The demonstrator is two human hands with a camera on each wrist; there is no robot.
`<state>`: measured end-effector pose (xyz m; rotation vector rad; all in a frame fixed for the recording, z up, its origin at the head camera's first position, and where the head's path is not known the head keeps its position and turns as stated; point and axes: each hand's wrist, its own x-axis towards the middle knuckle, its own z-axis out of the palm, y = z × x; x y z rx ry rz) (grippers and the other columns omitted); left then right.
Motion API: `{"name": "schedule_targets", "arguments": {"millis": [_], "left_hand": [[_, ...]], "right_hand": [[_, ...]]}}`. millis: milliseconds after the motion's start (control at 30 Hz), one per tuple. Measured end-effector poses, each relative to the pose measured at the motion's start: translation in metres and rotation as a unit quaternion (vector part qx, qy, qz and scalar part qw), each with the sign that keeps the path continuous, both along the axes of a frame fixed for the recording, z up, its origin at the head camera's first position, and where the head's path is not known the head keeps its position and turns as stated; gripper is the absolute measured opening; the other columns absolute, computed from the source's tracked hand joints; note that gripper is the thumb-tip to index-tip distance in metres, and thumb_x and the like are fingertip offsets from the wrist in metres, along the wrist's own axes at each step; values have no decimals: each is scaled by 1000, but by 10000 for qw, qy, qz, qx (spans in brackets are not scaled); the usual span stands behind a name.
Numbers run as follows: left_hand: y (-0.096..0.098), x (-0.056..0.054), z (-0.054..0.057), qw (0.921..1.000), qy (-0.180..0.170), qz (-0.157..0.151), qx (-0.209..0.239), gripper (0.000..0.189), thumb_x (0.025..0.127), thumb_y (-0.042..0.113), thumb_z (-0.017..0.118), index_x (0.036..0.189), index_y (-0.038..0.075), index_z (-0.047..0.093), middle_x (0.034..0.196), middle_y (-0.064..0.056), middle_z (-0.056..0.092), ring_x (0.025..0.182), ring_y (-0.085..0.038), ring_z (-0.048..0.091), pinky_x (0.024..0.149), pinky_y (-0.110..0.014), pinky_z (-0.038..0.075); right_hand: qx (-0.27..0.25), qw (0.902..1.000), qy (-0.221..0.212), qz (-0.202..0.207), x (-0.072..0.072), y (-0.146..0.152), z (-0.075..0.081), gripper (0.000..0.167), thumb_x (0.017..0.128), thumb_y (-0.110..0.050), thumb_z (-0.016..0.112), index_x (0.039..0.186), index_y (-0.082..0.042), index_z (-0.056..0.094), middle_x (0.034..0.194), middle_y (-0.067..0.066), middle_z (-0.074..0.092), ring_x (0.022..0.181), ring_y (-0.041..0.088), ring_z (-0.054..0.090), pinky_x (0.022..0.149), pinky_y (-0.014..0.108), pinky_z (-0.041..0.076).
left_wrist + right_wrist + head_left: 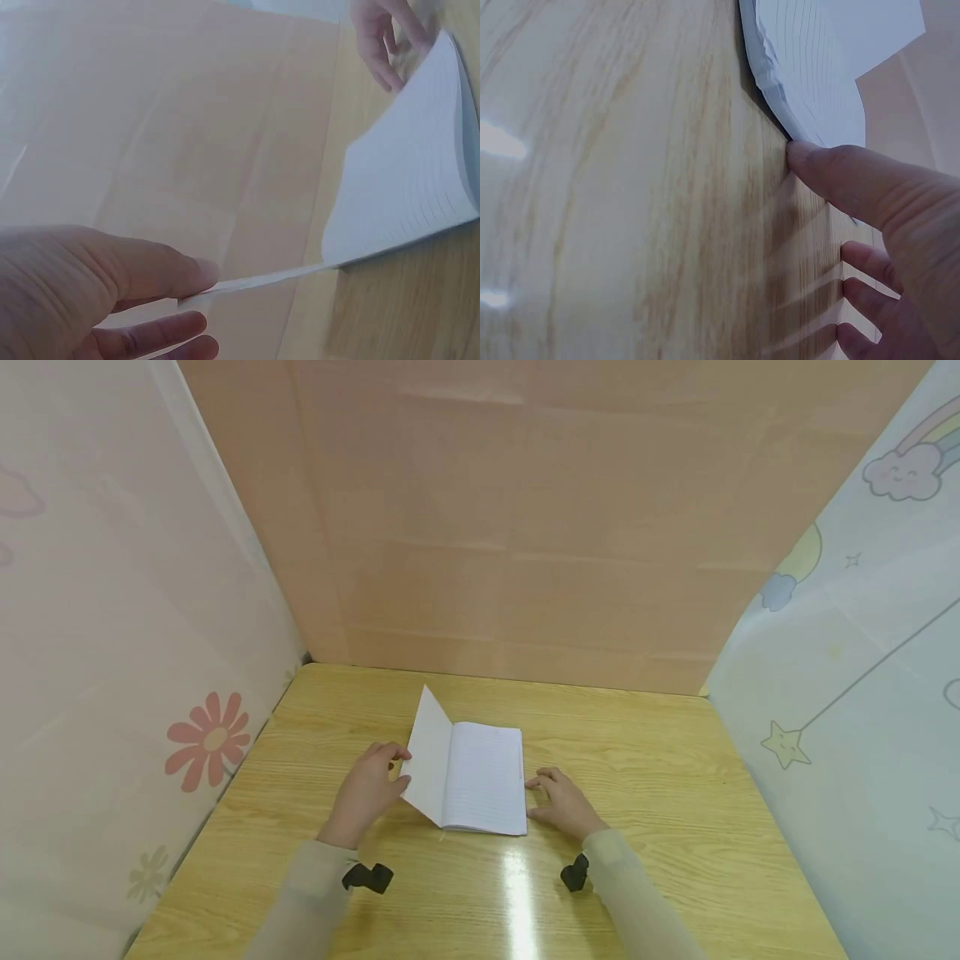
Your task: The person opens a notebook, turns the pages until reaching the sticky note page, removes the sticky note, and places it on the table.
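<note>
A notebook [486, 781] with lined white pages lies open on the wooden table. Its front cover [429, 756], pale on the inside, stands tilted up on the left side. My left hand [366, 789] pinches the outer edge of that cover between thumb and fingers; the left wrist view shows the thin cover [255, 283] nearly edge-on. By the notebook's right edge is my right hand [561, 803], its fingers loosely bent. In the right wrist view its thumb [840, 169] meets the corner of the pages [810, 82], and the other fingertips rest on the tabletop.
The wooden table [637, 752] spreads around the notebook, with a bright light reflection near its front. A plain peach sheet [510, 527] hangs behind it. Patterned pale sheets [97, 652] close off both sides. Each wrist carries a small black device [369, 877].
</note>
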<state>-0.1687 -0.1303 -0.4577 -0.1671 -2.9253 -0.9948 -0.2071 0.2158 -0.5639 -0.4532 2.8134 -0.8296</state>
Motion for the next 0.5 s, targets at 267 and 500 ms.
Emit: {"name": "schedule_targets", "arguments": {"millis": [267, 500], "left_hand": [[21, 2, 17, 9996, 127, -229, 116, 28, 83, 12, 75, 109, 12, 66, 117, -10, 61, 100, -25, 59, 75, -37, 52], [34, 3, 29, 9987, 265, -390, 208, 28, 83, 11, 75, 110, 12, 66, 121, -9, 60, 103, -26, 59, 78, -39, 52]], "right_hand": [[49, 10000, 16, 2, -1, 0, -2, 46, 81, -28, 78, 122, -15, 63, 144, 13, 44, 132, 37, 42, 106, 53, 37], [37, 10000, 41, 1, 0, -1, -1, 45, 81, -28, 78, 122, -15, 63, 144, 13, 44, 132, 36, 42, 107, 53, 37]]}}
